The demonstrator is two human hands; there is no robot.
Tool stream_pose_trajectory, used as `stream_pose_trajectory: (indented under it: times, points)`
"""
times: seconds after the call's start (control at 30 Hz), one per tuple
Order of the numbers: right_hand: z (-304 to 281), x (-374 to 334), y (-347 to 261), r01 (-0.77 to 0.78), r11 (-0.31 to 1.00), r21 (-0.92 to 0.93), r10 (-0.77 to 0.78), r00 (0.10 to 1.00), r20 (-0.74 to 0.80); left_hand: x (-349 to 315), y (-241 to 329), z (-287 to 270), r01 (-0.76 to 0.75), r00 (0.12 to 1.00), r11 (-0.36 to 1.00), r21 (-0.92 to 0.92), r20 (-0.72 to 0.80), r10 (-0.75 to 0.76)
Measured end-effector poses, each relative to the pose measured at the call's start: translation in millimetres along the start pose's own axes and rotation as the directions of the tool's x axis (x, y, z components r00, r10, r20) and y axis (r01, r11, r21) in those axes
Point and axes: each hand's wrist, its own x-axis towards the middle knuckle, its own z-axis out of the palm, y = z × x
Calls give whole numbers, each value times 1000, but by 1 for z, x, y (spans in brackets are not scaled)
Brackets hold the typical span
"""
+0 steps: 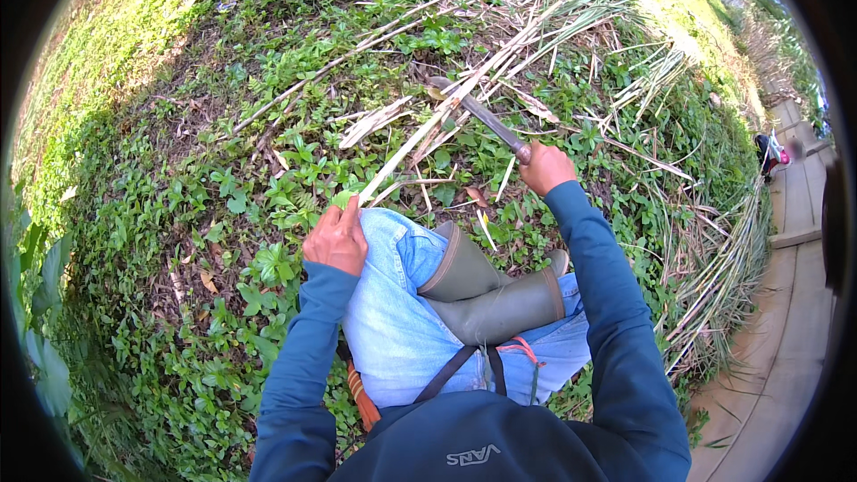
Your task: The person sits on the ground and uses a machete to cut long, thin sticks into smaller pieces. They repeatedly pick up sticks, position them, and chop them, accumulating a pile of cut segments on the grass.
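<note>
My left hand point(337, 237) is closed around the lower end of a bundle of pale stalks point(466, 87), beside my knee. The bundle runs up and to the right, ending in green grassy blades at the far side. My right hand point(547, 169) grips a dark sickle-like tool point(493, 120) with a curved metal end. This tool crosses the stalks, its curved end point(439, 87) just beyond them; I cannot tell whether its edge touches them. Short split stalk pieces point(375, 120) lie left of the bundle. My legs are folded, in blue jeans point(402, 353) and green rubber boots point(500, 308).
Low leafy plants point(259, 277) cover the slope around me. One long thin stick point(330, 67) lies ahead. A heap of cut grass stalks point(728, 281) lies at the right, beside a concrete path point(786, 303). A small dark and red item point(771, 153) sits farther along the path's edge.
</note>
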Motion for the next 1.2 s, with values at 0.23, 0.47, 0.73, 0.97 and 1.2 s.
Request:
stream_pose_trajectory:
  times: [0.23,0.47,0.73,0.97,1.2]
  points:
    - [6,-34,-23,255,967,-8,-249,950,190,-8,-14,-14,42,999,998,-50,36,-40]
    - [20,-4,-7,7,994,109,-21,992,128,-16,-24,-29,98,990,994,-45,111,-92]
    - [60,7,-7,-239,904,355,238,970,46,4,-30,-24,267,919,959,-100,327,-221]
    - [76,-34,-16,50,972,232,-69,995,75,16,-56,-9,299,871,919,-259,468,-152]
    - [25,-17,-20,227,960,164,-254,953,163,3,-89,-9,358,899,800,-482,410,-155]
